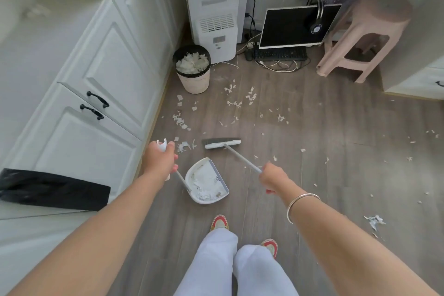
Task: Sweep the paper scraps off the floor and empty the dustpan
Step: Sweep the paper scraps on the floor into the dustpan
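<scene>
Dustpan handle (179,176) is gripped by left hand (161,158), fingers curled round its upper end. Broom handle (242,160) is held in right hand (274,176), fist closed on its top end. Broom head (222,144) is set on the floor (324,163) just beyond the dustpan (204,201), not touching it.

Dustpan is already partly loaded with scraps (204,187). Whether its lip is seated flat on the floor cannot be told.

Paper scraps (240,101) are scattered widely: beside the cabinet base, near the waste bin (194,83), far right, and one clump at lower right.

Risks, as judged:
- Lip not seated: scraps get pushed under the pan rather than into it.
- Long handle tilted during the carry: load is dumped back out.
- Bin is heaped to its rim; overflow is likely when the pan is emptied.
- Light scraps get flicked away by a fast stroke, possibly into the cables (276,65) behind.
- Outliers on the right are easily missed.
</scene>
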Motion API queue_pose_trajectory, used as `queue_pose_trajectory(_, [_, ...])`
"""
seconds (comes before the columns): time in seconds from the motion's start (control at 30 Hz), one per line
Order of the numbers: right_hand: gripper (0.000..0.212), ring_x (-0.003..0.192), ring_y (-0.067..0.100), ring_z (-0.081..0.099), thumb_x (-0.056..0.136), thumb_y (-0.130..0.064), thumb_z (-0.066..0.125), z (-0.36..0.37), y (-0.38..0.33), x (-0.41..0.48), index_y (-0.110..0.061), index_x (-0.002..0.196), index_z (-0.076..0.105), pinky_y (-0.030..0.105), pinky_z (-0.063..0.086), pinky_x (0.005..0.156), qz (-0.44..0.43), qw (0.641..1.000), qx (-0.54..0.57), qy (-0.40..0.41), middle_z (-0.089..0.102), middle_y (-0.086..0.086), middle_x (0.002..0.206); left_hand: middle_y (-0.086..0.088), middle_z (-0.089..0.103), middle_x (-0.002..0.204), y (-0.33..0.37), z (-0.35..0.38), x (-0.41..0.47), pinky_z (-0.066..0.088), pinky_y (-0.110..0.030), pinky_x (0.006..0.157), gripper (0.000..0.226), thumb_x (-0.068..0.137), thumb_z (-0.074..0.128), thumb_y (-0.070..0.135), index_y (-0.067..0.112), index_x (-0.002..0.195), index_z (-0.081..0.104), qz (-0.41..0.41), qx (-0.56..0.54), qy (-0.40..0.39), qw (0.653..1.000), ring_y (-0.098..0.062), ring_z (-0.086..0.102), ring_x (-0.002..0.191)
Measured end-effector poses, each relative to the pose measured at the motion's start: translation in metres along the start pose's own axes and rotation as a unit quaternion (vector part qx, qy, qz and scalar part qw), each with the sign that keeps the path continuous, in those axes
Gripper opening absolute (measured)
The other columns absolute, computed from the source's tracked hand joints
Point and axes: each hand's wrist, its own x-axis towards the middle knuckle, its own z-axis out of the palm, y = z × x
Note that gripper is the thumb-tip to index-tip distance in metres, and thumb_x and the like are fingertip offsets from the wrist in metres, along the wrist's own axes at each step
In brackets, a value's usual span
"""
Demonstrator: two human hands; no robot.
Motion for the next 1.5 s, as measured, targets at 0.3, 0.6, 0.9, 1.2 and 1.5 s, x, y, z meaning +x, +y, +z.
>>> queue_pose_trajectory(0.3, [0.039,0.119,0.030,0.056,0.094,-0.017,0.044,-0.035,0.033,-0.004,-0.015,0.131,0.053,0.035,0.044,0.094,0.035,0.993,-0.109,0.034,0.058,0.009,0.129,-0.010,0.058,0.078,0.008,0.021,-0.019,0.039,-0.025,0.048,0.023,0.098,0.054,0.029,0.007,0.103,0.052,0.002,-0.008,0.001,1.000,-0.020,0.048,0.052])
queue_pose_trajectory(0.6, [0.041,0.123,0.027,0.053,0.093,-0.015,0.043,-0.081,0.115,-0.028,-0.017,0.133,0.053,0.034,0.044,0.098,0.119,0.973,-0.189,0.056,0.056,0.006,0.133,-0.015,0.067,0.094,0.024,0.059,-0.050,0.052,-0.041,0.071,0.048,0.090,0.043,0.049,0.006,0.107,0.057,0.036,0.068,0.007,0.997,-0.038,0.066,0.081])
queue_pose_trajectory(0.9, [0.042,0.123,0.026,0.053,0.092,-0.015,0.043,-0.104,0.217,-0.068,-0.018,0.132,0.054,0.034,0.043,0.098,0.203,0.964,-0.165,0.037,0.055,0.005,0.134,-0.018,0.068,0.107,0.042,0.115,-0.093,0.053,-0.049,0.088,0.048,0.096,0.040,0.046,0.006,0.118,0.055,0.078,0.106,0.002,0.991,-0.042,0.065,0.098])
queue_pose_trajectory(1.2, [0.040,0.116,0.022,0.059,0.087,-0.018,0.052,-0.168,0.247,-0.091,-0.019,0.126,0.060,0.029,0.046,0.078,0.211,0.940,-0.244,0.111,0.060,0.001,0.129,-0.019,0.067,0.115,0.050,0.124,-0.112,0.054,-0.053,0.088,0.059,0.088,0.038,0.050,0.005,0.122,0.055,0.073,0.066,0.007,0.995,-0.044,0.065,0.102])
queue_pose_trajectory(1.5, [0.034,0.114,0.024,0.060,0.084,-0.015,0.054,-0.194,0.213,-0.084,-0.015,0.117,0.063,0.030,0.045,0.089,0.156,0.954,-0.171,0.190,0.063,0.004,0.124,-0.017,0.069,0.098,0.040,0.096,-0.115,0.053,-0.047,0.080,0.039,0.092,0.042,0.040,0.004,0.095,0.057,0.044,-0.017,0.055,0.997,-0.043,0.067,0.092])
